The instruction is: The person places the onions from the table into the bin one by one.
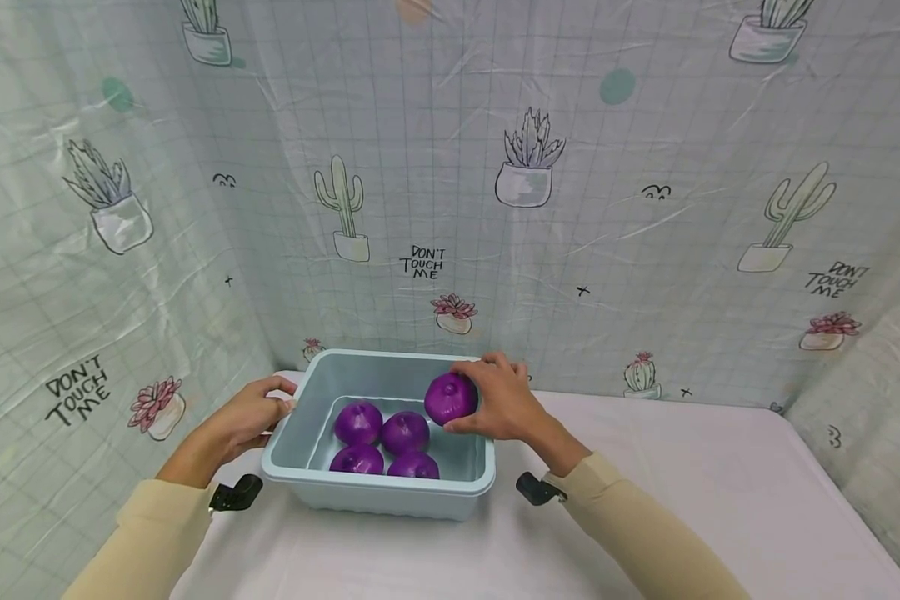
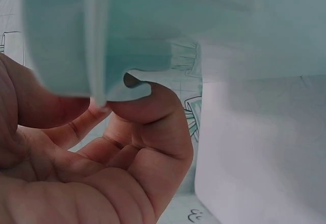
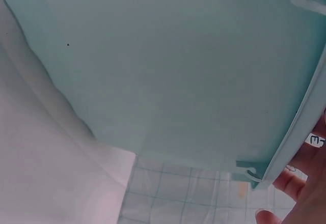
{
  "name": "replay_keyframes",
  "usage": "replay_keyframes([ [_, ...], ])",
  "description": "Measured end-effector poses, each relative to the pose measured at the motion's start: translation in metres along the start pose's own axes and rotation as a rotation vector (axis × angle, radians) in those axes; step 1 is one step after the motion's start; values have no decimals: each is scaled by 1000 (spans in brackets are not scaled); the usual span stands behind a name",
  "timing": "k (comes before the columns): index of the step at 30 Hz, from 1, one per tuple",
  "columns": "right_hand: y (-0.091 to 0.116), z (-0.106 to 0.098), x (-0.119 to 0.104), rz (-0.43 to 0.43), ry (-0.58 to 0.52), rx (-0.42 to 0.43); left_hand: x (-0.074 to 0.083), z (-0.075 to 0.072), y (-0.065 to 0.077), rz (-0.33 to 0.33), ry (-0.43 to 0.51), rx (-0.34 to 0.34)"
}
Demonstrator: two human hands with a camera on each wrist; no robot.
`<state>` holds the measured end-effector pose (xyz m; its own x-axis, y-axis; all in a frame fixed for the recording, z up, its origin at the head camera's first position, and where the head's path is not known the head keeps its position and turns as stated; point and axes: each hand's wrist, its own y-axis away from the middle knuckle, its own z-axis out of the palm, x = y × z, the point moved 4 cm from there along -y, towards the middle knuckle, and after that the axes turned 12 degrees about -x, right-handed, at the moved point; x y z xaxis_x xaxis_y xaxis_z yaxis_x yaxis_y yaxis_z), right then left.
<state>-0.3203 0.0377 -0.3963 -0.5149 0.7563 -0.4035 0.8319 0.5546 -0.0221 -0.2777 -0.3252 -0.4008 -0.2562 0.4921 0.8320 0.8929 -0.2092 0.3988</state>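
Observation:
A pale blue plastic tub stands on the table with several red onions lying in it. My left hand grips its left rim; the left wrist view shows the thumb and curled index finger pinching the tub's edge. Over the right side of the tub, my right hand holds another red onion between thumb and fingers, above the tub floor. In the right wrist view, part of the right hand shows beyond the tub's outer wall, and the onion is hidden.
A white cloth covers the table, which reaches to the right of the tub. A grey-green curtain printed with cacti hangs behind and along both sides. A small black wrist camera sits at the left cuff, another camera at the right.

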Motion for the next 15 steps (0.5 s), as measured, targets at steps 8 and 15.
replay_keyframes([
  [8, -1, -1, -2, 12, 22, -14, 0, 0, 1, -4, -7, 3],
  [15, 0, -1, -3, 17, 37, -20, 0, 0, 1, -4, 0, -4],
])
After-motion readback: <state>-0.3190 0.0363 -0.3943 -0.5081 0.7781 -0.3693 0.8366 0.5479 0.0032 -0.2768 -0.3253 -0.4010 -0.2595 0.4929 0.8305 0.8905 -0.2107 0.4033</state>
